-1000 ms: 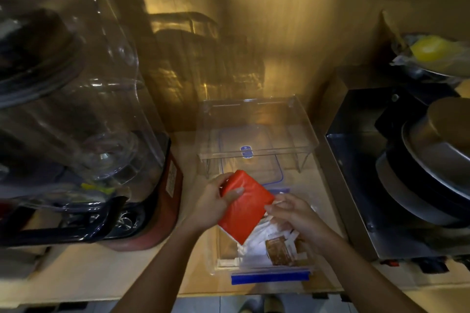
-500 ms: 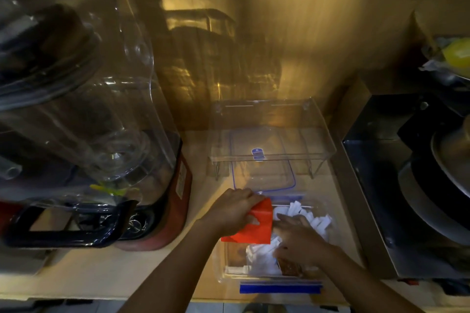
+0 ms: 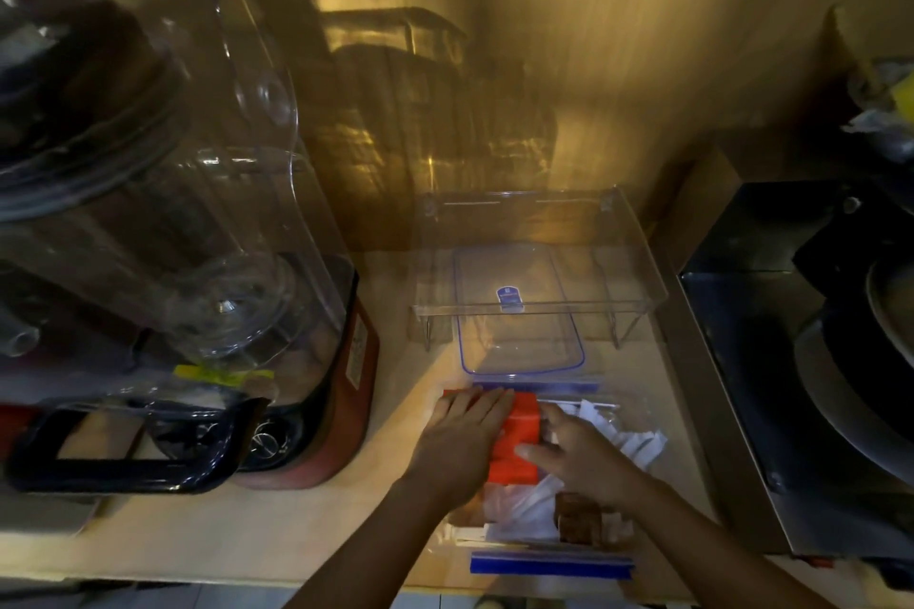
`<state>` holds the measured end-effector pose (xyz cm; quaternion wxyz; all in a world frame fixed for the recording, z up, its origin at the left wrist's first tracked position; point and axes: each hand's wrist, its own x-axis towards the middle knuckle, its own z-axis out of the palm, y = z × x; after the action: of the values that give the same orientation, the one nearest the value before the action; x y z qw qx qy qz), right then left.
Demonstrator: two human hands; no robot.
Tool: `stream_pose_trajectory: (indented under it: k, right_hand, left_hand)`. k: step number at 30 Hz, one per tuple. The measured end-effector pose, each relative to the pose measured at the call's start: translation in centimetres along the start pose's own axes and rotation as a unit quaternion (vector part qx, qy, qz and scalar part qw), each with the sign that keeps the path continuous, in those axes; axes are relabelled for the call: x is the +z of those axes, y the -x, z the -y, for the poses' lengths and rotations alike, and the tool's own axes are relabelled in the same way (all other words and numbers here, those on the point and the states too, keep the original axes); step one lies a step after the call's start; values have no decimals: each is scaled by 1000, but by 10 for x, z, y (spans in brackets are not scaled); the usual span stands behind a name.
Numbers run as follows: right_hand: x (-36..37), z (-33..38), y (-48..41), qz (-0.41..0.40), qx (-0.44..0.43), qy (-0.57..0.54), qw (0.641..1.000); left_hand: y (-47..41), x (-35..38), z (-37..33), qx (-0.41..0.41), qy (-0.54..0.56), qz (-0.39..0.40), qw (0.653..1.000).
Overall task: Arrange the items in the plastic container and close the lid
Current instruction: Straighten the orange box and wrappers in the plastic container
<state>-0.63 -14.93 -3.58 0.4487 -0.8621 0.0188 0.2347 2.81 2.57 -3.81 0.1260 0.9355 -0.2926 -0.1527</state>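
Dim, warm yellow cast. Brightest patch on back wall [image 3: 569, 40] and worktop [image 3: 410, 376] centre; both side edges fall into deep shadow. Glare streaks on clear blender cover [image 3: 163, 153]. Soft blur overall, wide-angle bending at edges.

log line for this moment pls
left hand flat on red packet | right hand beside it | clear plastic container open | lid off, behind
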Motion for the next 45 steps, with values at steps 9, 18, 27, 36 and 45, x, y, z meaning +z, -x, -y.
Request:
stream_pose_trajectory:
  k: [9, 18, 27, 36, 45]
  right_hand:
    - [12, 11, -14, -39, 88, 8, 995]
    - [8, 10, -12, 16, 175, -31, 984]
    - [6, 7, -11, 24, 158, -57, 985]
    - [11, 7, -2, 21, 56, 3, 998]
    - [-21, 3, 4, 63, -45, 138, 987]
  left_hand:
    - [6, 11, -16, -26, -108, -4, 994]
    - [19, 18, 2, 35, -129, 44, 990]
    - [24, 21, 10, 43, -122, 21, 991]
    - [28, 25, 13, 61, -92, -12, 994]
    - [27, 26, 16, 46, -105, 11, 993]
